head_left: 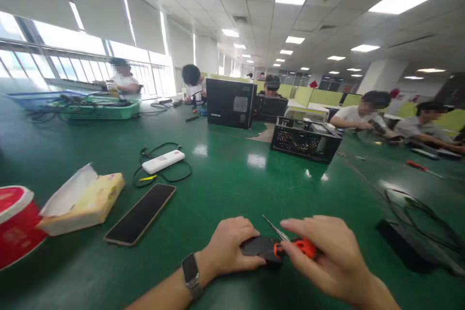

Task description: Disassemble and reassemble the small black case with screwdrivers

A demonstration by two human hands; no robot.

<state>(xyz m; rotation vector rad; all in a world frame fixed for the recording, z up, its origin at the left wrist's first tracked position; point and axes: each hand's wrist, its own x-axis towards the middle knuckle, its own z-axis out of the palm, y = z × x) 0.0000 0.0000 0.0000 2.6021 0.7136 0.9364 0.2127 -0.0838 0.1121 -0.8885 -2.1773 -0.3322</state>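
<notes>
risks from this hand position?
1. Right hand works the orange-handled screwdriver close to the left hand pinning the small black device; a slip could jab a finger.
2. The device lies on the glossy green table and may skid under pressure.

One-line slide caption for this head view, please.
Left hand steadies a small black device on the green table while the right hand grips an orange-handled screwdriver over it.
</notes>
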